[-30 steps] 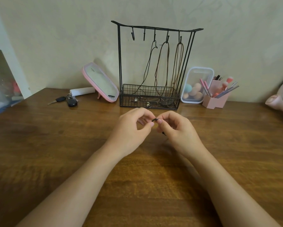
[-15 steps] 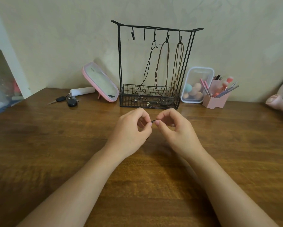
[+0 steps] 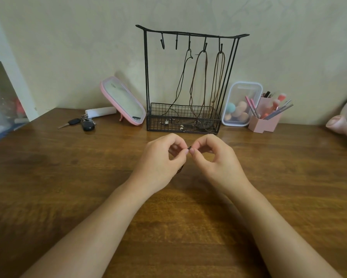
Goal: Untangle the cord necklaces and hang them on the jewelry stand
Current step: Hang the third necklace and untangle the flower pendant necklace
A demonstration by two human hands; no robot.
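I see a pale wall [image 3: 68, 47] behind a brown wooden table [image 3: 48, 177], with the black wire jewelry stand [image 3: 158, 128] at the table's back edge, three cords [image 3: 206, 73] hung on its right-hand hooks and trailing into its basket. A pink mirror [image 3: 122, 101] and keys [image 3: 82, 123] sit to its left, a clear box [image 3: 242, 103] and a pink brush holder [image 3: 265, 123] to its right. Mid-table my left hand [image 3: 160, 163] and right hand [image 3: 218, 163] both pinch a dark cord necklace [image 3: 189, 147] between thumb and forefinger, tips nearly touching
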